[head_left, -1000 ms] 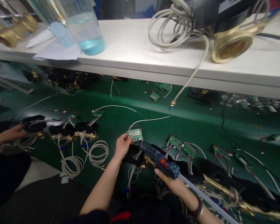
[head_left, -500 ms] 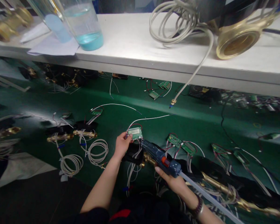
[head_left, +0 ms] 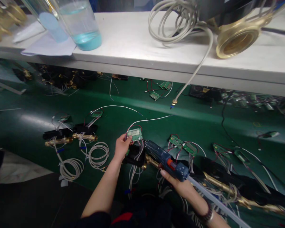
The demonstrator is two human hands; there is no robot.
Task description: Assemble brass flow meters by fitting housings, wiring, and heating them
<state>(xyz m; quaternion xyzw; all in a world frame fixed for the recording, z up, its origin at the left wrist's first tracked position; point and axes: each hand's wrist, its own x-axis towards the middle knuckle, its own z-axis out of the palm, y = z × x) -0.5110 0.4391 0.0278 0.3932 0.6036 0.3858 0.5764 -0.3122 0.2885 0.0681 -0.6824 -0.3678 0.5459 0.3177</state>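
green circuit board with pale display is face up, slightly tilted, white wire arcing off to its upper right; dark blue glue gun, pale stick out its rear, nozzle just beside the board

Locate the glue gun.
In the head view, the glue gun is right of centre, in the right hand, below and right of the circuit board in the left hand.

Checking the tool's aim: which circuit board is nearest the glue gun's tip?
The board in the left hand; the others sit farther from the tip.
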